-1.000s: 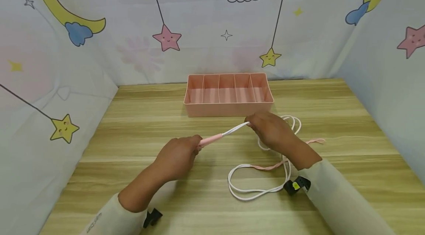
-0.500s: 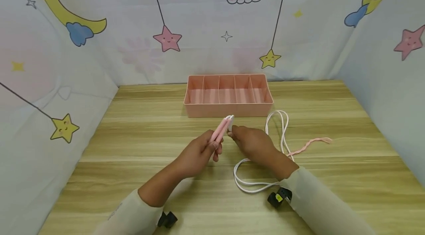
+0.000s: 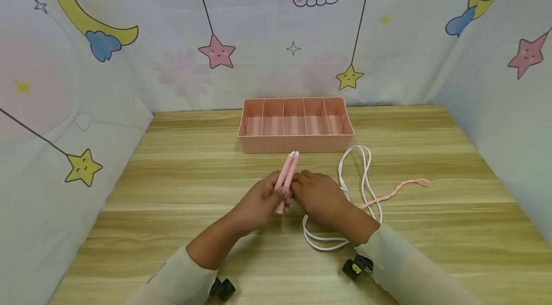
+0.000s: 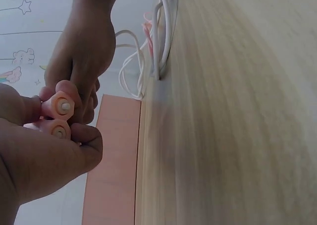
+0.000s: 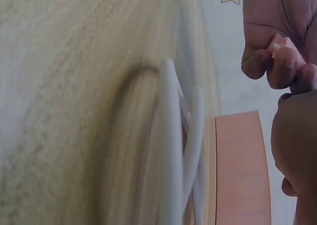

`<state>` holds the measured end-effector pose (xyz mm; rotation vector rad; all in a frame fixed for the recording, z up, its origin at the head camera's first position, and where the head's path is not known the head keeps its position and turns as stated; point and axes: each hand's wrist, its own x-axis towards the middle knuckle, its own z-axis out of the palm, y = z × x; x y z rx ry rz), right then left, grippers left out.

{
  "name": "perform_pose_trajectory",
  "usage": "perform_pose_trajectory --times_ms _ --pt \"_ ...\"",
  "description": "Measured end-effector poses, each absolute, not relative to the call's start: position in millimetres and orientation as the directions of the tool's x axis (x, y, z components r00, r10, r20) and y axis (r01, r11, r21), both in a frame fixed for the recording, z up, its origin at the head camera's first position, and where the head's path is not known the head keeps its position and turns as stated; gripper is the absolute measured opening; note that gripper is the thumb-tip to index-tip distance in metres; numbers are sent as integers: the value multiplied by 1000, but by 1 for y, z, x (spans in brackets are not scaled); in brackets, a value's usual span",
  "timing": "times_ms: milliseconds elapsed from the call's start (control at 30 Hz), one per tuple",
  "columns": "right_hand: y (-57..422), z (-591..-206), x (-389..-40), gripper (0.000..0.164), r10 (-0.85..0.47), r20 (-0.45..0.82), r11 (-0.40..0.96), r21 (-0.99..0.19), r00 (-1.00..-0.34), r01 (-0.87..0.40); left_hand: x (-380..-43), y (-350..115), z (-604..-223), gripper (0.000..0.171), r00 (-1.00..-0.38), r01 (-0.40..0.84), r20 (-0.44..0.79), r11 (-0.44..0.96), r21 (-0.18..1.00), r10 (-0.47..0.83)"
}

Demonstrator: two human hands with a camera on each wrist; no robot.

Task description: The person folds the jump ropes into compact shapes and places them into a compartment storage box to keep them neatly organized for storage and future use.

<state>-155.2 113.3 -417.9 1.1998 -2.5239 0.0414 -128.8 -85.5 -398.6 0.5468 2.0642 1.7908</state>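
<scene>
Two pink handles (image 3: 286, 171) of a jump rope stand side by side in my left hand (image 3: 256, 204), whose thumb lies across them. Their hollow ends (image 4: 63, 106) face the camera in the left wrist view. White cord comes out at the handle tops and folds down behind them. My right hand (image 3: 323, 197) is pressed close against the left, fingers curled in on the cord just below the tops; its fingertips are hidden in the head view. The rest of the white rope (image 3: 366, 175) lies in loops on the table, under and beyond my right wrist.
A pink organizer box (image 3: 297, 144) with several compartments stands at the table's back, just beyond my hands. A twisted pink strand (image 3: 394, 191) extends right from the rope loops over the wooden table (image 3: 181, 161). Printed cloth walls (image 3: 267, 17) enclose the back and sides.
Both hands have come together; the handles, earlier slanted low with the cord pulled out straight to the right, now point up side by side. The right hand has moved left and down beside them.
</scene>
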Motion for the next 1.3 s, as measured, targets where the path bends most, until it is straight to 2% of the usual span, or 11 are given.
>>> perform_pose_trajectory --times_ms 100,267,467,533,633,767,867,967,1100,1200,1300 --pt "114 -418 -154 15 -742 296 642 55 -602 -765 -128 -86 -397 17 -874 71 0 127 989 485" --pt "116 -421 -152 7 -712 291 649 -73 -639 -757 -127 -85 -394 19 -928 111 13 244 963 374" --pt "120 -421 -148 23 -688 310 646 -151 -656 -748 -133 -94 -390 19 -979 84 19 315 946 204" --pt "121 -422 -148 24 -695 305 643 -141 -651 -753 -135 -95 -391 18 -983 125 60 407 905 171" --pt "122 -421 -146 21 -722 325 621 -84 -610 -779 -138 -94 -395 12 -976 213 143 591 778 163" --pt "125 -417 -145 14 -758 366 583 10 -539 -813 -138 -88 -399 5 -949 300 239 821 486 205" --pt "129 -410 -146 13 -785 364 560 74 -500 -825 -135 -84 -403 12 -931 324 261 907 269 255" --pt "133 -400 -148 11 -826 358 517 172 -436 -838 -133 -82 -407 14 -900 371 273 926 68 340" --pt "133 -389 -155 11 -858 380 466 290 -346 -836 -130 -82 -411 14 -831 454 285 878 -151 478" --pt "134 -382 -160 15 -863 393 453 322 -318 -831 -129 -82 -411 10 -764 529 302 822 -211 570" --pt "137 -378 -165 16 -865 384 451 311 -323 -836 -128 -84 -409 5 -693 597 316 762 -252 648"
